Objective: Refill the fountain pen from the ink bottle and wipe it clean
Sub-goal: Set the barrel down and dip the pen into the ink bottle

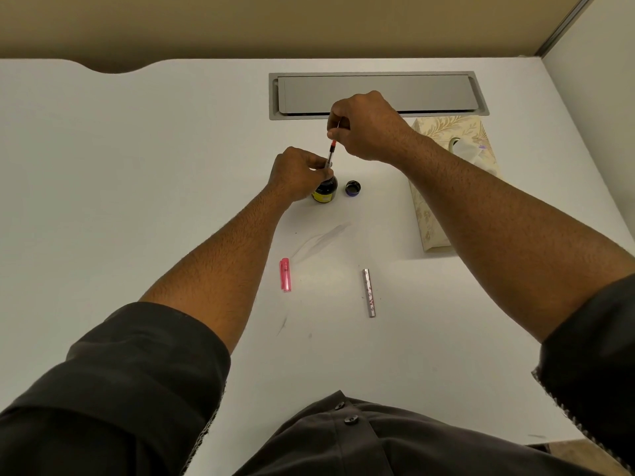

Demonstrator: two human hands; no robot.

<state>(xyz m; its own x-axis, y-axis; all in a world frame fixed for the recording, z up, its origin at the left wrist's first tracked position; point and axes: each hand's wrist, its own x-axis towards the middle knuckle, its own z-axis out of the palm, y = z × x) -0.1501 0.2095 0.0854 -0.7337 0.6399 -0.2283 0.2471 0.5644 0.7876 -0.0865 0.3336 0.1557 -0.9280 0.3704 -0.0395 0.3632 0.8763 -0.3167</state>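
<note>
Surface was white, with a faint grey smear near its middle. Pink pen cap lay flat on the near-left part, apart from everything else. Left hand was curled round the neck of the ink bottle, steadying it upright on the surface. Fountain pen section with converter stood nearly upright, its lower end at the bottle mouth; whether the nib was under the ink could not be told. Right hand pinched the top end of the converter between thumb and fingers, directly above the bottle. Bottle cap sat just right of the bottle, open side up, not touching it. Silver pen barrel lay flat on the near side, well apart from the pink cap. Tissue box, patterned cream, stood at the right, partly hidden by the right forearm. Grey cable hatch was set into the surface behind the hands.
</note>
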